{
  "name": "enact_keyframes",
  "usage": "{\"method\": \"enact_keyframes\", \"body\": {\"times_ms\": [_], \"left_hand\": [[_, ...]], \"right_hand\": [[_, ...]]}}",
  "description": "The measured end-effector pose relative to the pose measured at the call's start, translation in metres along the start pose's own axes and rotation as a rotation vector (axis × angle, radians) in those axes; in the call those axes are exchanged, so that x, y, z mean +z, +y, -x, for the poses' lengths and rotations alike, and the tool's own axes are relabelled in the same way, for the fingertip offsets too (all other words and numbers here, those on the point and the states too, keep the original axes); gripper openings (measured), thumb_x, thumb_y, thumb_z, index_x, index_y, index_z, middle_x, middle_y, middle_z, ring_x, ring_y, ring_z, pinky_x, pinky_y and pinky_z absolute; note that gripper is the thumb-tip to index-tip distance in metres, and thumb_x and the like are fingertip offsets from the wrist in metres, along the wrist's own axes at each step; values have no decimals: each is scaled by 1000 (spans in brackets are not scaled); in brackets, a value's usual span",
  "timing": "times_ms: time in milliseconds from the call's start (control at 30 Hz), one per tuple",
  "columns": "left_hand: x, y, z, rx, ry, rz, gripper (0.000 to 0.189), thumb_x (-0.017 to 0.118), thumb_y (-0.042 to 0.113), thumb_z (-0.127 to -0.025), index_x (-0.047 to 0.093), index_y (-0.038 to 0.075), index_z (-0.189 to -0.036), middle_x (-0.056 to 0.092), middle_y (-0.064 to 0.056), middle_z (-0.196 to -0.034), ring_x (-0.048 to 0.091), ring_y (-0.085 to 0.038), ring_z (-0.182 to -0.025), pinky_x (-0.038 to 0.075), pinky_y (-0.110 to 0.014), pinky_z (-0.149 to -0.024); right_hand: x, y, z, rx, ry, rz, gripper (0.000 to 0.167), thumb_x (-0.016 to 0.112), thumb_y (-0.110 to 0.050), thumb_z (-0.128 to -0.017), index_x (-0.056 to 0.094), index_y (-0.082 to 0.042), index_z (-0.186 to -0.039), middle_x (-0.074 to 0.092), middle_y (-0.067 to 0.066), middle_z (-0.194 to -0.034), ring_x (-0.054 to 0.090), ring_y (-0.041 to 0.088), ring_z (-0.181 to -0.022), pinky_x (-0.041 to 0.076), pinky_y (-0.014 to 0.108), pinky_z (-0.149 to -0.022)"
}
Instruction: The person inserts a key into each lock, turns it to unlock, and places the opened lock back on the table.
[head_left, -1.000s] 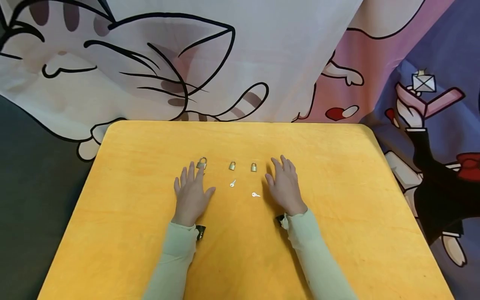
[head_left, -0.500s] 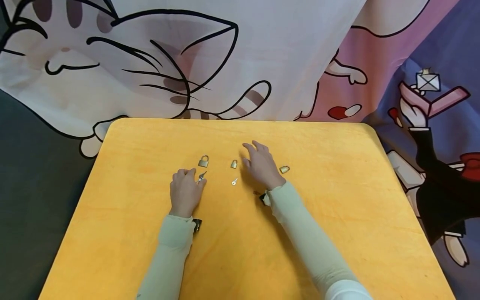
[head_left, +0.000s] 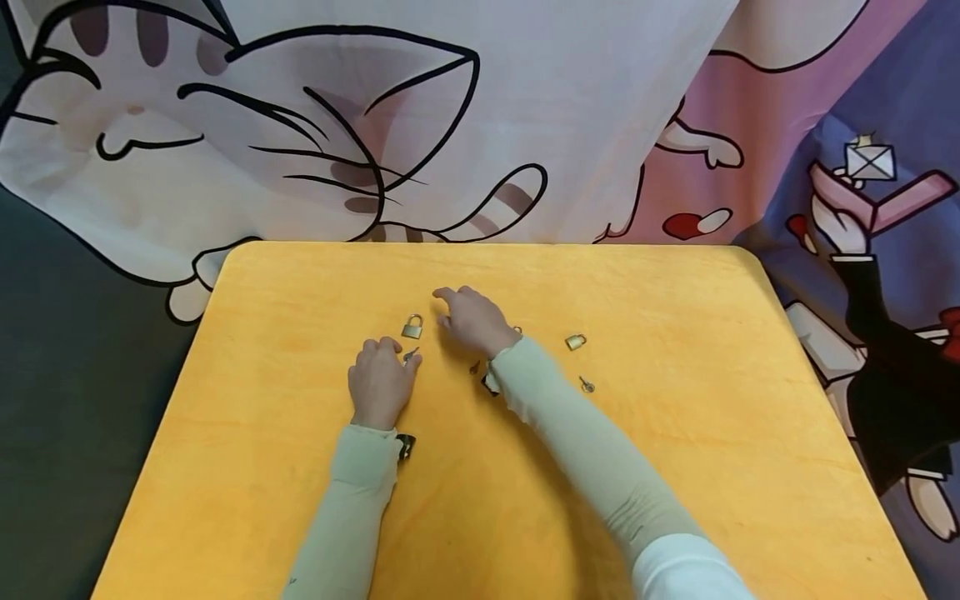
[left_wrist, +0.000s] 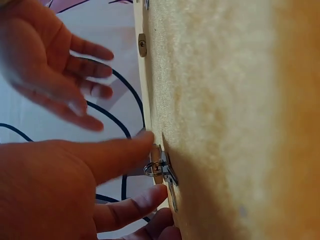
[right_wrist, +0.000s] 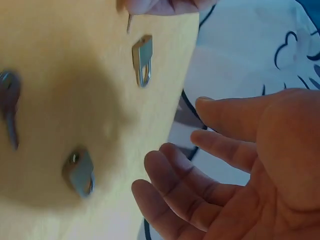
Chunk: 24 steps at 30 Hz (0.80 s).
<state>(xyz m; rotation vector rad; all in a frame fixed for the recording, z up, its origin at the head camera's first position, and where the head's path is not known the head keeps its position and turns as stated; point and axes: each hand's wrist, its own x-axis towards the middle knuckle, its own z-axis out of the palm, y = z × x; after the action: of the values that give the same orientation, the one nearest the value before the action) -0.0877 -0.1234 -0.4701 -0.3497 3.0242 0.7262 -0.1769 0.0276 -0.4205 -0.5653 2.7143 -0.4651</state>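
My left hand rests on the table beside a ring of keys, its thumb and forefinger on either side with a gap. A large brass padlock lies just beyond. My right hand hovers to the right of that padlock, fingers loosely bent and holding nothing, as the right wrist view shows. Beneath the right wrist is a smaller padlock, mostly hidden in the head view, with a small key near it. Farther right lie another small padlock, on its side, and its neighbouring key.
A yellow wooden table with rounded far corners carries everything. Behind its far edge hangs a printed cartoon curtain. The right forearm slants across the middle of the table.
My right hand has swept left across the table toward the large padlock. The rightmost padlock and its key now lie farther right. The left hand has drawn back slightly, uncovering the large padlock and keys.
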Motion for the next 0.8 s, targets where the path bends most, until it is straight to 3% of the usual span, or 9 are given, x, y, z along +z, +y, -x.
{"method": "enact_keyframes", "body": {"times_ms": [267, 433, 567, 700, 800], "left_hand": [[-1, 2, -3, -7, -3, 11, 23, 72, 24, -94, 70, 1, -96, 61, -17, -96, 63, -37, -83, 51, -52, -73], [0, 1, -1, -23, -18, 48, 20, 66, 18, -96, 72, 0, -93, 62, -19, -95, 62, -37, -81, 53, -52, -72], [2, 0, -1, -37, 30, 75, 20, 62, 13, -94, 73, -1, -87, 62, -20, -90, 63, -38, -76, 54, -51, -67], [3, -2, -3, -22, 68, 88, 20, 59, 10, -93, 73, -2, -83, 63, -19, -86, 63, -36, -72, 54, -50, -64], [0, -4, -5, -15, 76, 118, 21, 58, 10, -93, 73, -1, -82, 65, -19, -82, 62, -35, -65, 53, -48, -57]], "right_hand": [[20, -22, -24, -8, -34, 44, 43, 56, -30, -104, 53, -19, -146, 60, 9, -135, 58, 25, -120, 52, 38, -93], [34, -30, -29, -5, -45, 15, 38, 59, -30, -103, 61, -20, -139, 61, 9, -126, 61, 21, -102, 54, 33, -79], [42, -31, -31, 3, -22, 4, 31, 61, -29, -102, 66, -17, -130, 60, 9, -118, 59, 19, -92, 53, 30, -74], [44, -30, -33, 17, 3, -42, 23, 65, -28, -100, 63, -14, -119, 60, 6, -106, 57, 18, -90, 50, 29, -73], [45, -30, -33, 23, 8, -135, 19, 67, -23, -99, 57, -15, -112, 60, 3, -94, 57, 18, -81, 47, 27, -68]]}}
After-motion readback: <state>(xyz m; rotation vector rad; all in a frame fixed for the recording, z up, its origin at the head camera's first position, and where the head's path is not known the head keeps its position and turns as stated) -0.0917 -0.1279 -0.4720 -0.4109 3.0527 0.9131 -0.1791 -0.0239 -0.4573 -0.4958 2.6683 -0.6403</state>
